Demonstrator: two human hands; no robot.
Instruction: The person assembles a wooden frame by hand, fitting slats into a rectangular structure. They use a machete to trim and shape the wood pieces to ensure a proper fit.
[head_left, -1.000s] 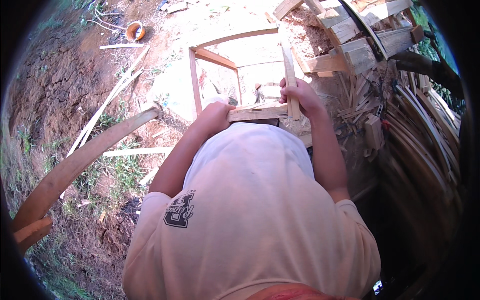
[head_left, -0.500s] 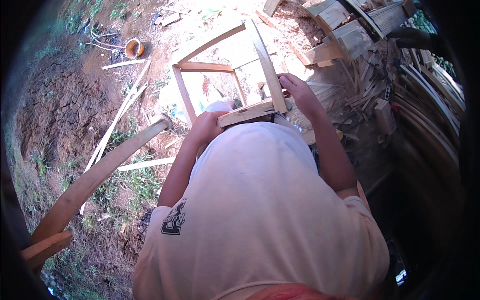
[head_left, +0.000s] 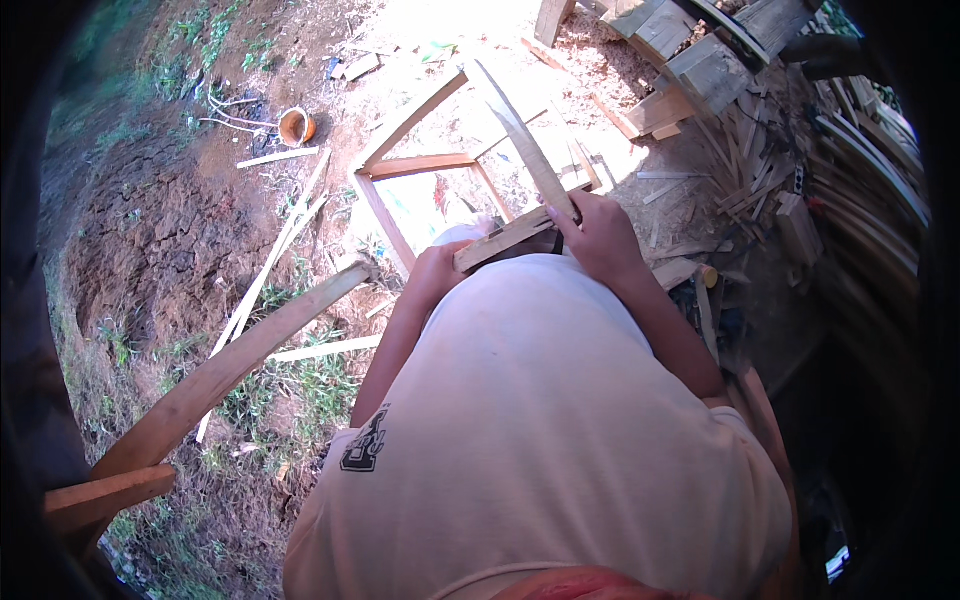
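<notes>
Looks like a steadying step — the wooden frame [head_left: 412, 120] sits upper centre of the picture, left hand [head_left: 435, 275] gripping its lower left, right hand [head_left: 606, 238] clasping its lower right — any turn needs both.

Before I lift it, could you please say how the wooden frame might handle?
The wooden frame should probably feel stiff, as its bars look like solid wood. It is probably light for its size, being slender bars around open gaps. It seems unlikely to roll, given its angular corners.
</notes>
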